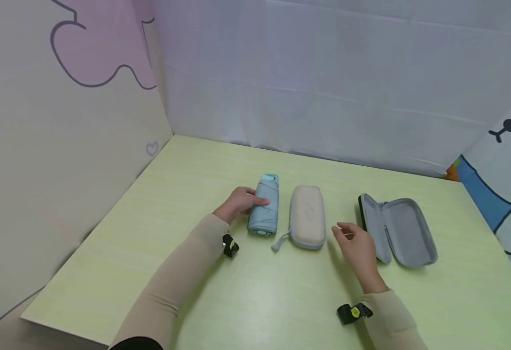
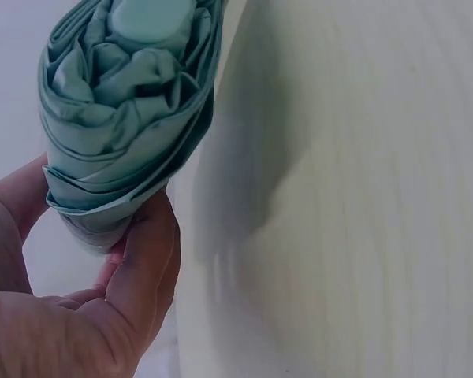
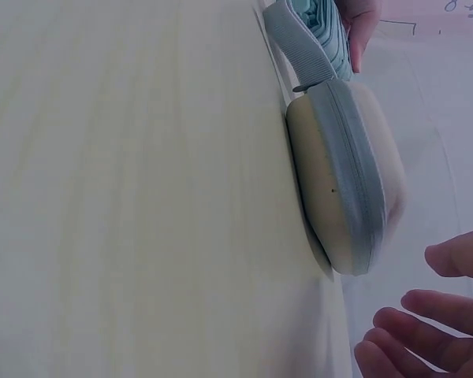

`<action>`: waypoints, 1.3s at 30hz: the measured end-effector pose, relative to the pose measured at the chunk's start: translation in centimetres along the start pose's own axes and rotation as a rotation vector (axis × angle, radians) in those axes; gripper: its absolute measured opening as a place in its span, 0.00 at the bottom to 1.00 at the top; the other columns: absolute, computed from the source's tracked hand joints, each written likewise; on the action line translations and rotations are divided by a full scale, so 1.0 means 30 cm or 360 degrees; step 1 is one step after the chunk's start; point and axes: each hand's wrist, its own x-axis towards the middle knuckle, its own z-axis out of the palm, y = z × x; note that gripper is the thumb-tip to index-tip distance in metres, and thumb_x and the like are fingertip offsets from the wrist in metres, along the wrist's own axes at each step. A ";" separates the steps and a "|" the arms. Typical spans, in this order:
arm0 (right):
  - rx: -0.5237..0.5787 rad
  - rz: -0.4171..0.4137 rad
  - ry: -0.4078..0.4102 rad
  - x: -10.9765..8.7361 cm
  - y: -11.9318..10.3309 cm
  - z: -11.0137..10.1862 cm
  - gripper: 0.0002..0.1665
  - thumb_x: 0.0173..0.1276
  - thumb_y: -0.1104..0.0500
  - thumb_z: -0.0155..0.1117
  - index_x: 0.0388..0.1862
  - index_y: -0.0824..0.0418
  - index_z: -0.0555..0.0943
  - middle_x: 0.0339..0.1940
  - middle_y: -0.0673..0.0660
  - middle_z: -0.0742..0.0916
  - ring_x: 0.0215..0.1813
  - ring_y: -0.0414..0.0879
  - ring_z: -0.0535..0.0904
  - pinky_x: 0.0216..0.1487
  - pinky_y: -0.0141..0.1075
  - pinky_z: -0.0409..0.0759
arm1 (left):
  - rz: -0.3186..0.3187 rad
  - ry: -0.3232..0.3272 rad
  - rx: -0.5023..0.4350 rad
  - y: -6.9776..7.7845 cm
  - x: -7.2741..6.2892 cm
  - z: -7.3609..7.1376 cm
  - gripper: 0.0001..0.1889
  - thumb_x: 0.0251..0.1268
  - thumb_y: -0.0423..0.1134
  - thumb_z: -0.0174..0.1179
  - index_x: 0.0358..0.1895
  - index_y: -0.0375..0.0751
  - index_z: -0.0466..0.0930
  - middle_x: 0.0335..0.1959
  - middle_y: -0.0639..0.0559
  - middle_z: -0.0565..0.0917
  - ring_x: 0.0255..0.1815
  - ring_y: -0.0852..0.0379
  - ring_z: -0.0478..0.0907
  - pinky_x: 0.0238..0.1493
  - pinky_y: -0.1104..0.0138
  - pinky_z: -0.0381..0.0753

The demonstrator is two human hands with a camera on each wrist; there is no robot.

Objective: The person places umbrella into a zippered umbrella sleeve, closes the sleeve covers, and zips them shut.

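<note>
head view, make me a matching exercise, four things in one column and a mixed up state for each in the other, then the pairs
1. folded umbrella
2. cream case
3. grey-lined case
4. right hand

A. lies open
B. holds nothing
C. closed
D. gripped by the left hand

Pairs: 1-D, 2-C, 3-A, 4-B

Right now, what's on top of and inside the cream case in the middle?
Nothing lies on the cream case. It is closed, so whatever might be inside is covered and cannot be seen.
</note>
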 end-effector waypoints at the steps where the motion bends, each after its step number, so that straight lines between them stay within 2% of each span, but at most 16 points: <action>1: -0.0001 -0.0002 -0.0001 0.000 0.000 0.000 0.21 0.69 0.52 0.57 0.52 0.67 0.79 0.42 0.64 0.84 0.42 0.54 0.79 0.39 0.44 0.75 | -0.0002 0.0001 -0.0024 0.001 0.001 0.000 0.30 0.51 0.37 0.71 0.57 0.31 0.70 0.49 0.41 0.77 0.45 0.49 0.77 0.44 0.61 0.78; 6: -0.0004 -0.0001 -0.0005 0.000 -0.001 -0.001 0.21 0.69 0.53 0.57 0.51 0.67 0.79 0.42 0.64 0.84 0.42 0.54 0.79 0.39 0.43 0.76 | -0.0007 0.0004 -0.0122 0.010 0.005 -0.003 0.29 0.51 0.37 0.70 0.57 0.31 0.70 0.48 0.41 0.78 0.45 0.48 0.78 0.45 0.61 0.78; 15: -0.0006 0.0014 -0.0025 0.001 -0.003 -0.007 0.21 0.69 0.52 0.57 0.52 0.67 0.79 0.43 0.64 0.84 0.43 0.54 0.79 0.40 0.44 0.76 | 0.0034 -0.0030 -0.0195 0.041 -0.009 0.002 0.29 0.52 0.38 0.70 0.56 0.32 0.71 0.49 0.41 0.78 0.46 0.49 0.78 0.46 0.60 0.78; 26: 0.0002 0.0033 -0.0035 -0.007 0.000 -0.013 0.22 0.69 0.51 0.57 0.53 0.67 0.78 0.44 0.64 0.83 0.44 0.55 0.79 0.41 0.45 0.75 | 0.0082 -0.0043 -0.0277 0.065 -0.030 0.030 0.32 0.51 0.40 0.70 0.58 0.31 0.69 0.51 0.40 0.76 0.45 0.47 0.79 0.46 0.60 0.78; 32: 0.0021 0.0000 -0.0004 -0.009 -0.005 -0.015 0.22 0.69 0.51 0.57 0.54 0.66 0.78 0.44 0.64 0.83 0.44 0.55 0.79 0.42 0.45 0.75 | 0.0114 -0.0067 -0.0348 0.072 -0.036 0.045 0.31 0.51 0.38 0.70 0.57 0.29 0.70 0.50 0.39 0.77 0.43 0.47 0.80 0.44 0.61 0.79; 39: 0.0039 -0.0029 0.0031 -0.008 -0.013 -0.022 0.22 0.69 0.51 0.57 0.53 0.66 0.79 0.44 0.64 0.84 0.43 0.54 0.79 0.40 0.44 0.75 | 0.0119 -0.0081 -0.0365 0.084 -0.042 0.072 0.30 0.51 0.39 0.70 0.56 0.30 0.71 0.50 0.40 0.77 0.44 0.47 0.80 0.44 0.61 0.79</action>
